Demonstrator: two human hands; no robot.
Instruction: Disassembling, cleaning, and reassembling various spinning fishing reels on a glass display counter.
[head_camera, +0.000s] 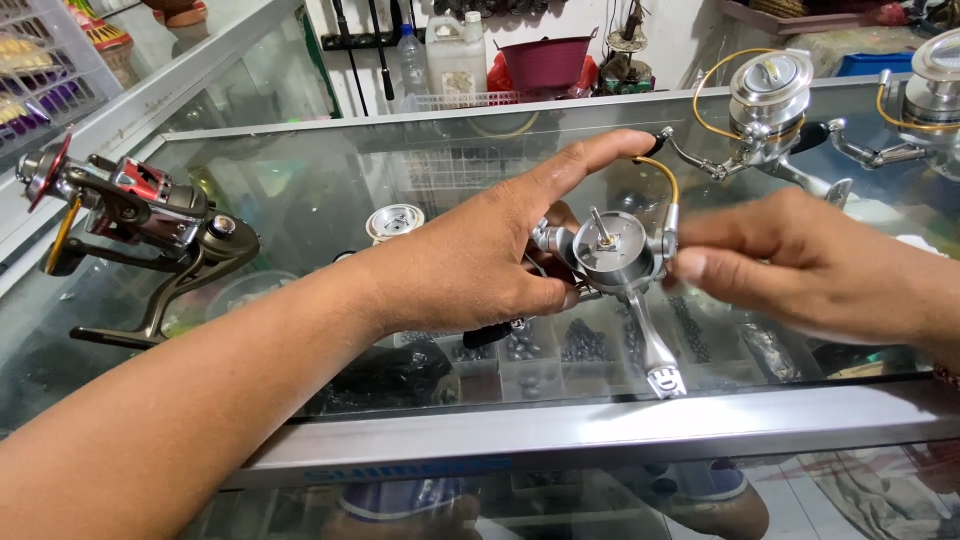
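Nearest the camera, the aluminium front rail (600, 425) of a glass display case runs across the lower view, and the glass surface (330, 200) stretches away behind it. Just above the glass, the left hand (480, 265) is clamped around the body of a silver spinning reel (615, 260), thumb below and forefinger stretched out over the top. The reel's spool is off, so the bare rotor and its upright shaft face the camera; its foot (662, 375) hangs down toward the rail, and a gold bail wire arcs over the top. The right hand (800, 265) comes in from the right, its fingertips pinched together against the rotor's edge; it is blurred, so the exact grip is unclear.

Under the glass lie trays of small dark sinkers (560, 345). Left on the surface stands a red and grey reel (140, 215), and a loose silver spool (394, 222) sits behind the left wrist. Farther back right, another silver reel (770, 110) rests. Beyond, a white jug (457, 55) and a maroon basin (545, 62) stand by the wall.
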